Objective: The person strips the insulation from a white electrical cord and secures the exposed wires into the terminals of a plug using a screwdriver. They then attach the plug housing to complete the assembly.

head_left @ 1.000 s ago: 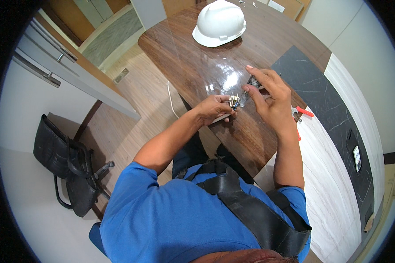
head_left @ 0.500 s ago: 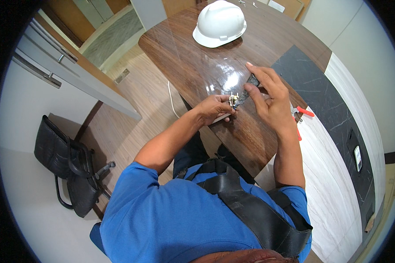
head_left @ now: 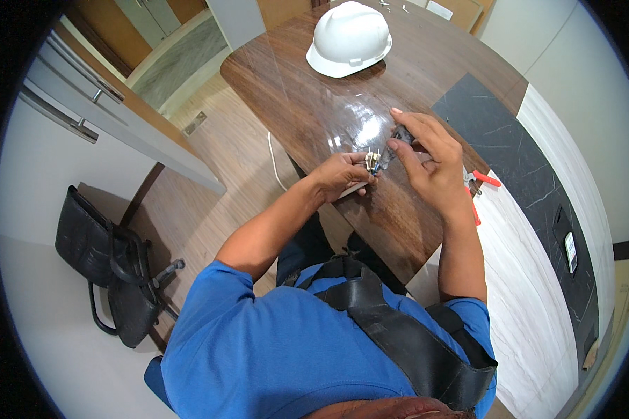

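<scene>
My left hand (head_left: 339, 174) is closed around a small opened plug (head_left: 372, 160), with pale metal pins standing up and short wires, one of them blue, at its base. A white cable (head_left: 356, 188) runs out beneath those fingers. To its right, my right hand (head_left: 437, 164) pinches a dark grey piece (head_left: 402, 134) between thumb and fingers. Its lower end slants down toward the plug and looks greyish and blurred, so its kind is unclear. Both hands are above the near edge of the brown table (head_left: 286, 77).
Red-handled pliers (head_left: 487, 179) lie just right of my right wrist. A white hard hat (head_left: 349, 42) stands at the table's far side. Farther right, a phone (head_left: 570, 253) rests on the black strip. A black chair (head_left: 94, 230) stands on the left.
The dark piece has turned slightly in my right fingers, and the fingertips have dipped a little. My left hand keeps its hold on the plug, almost in the same place.
</scene>
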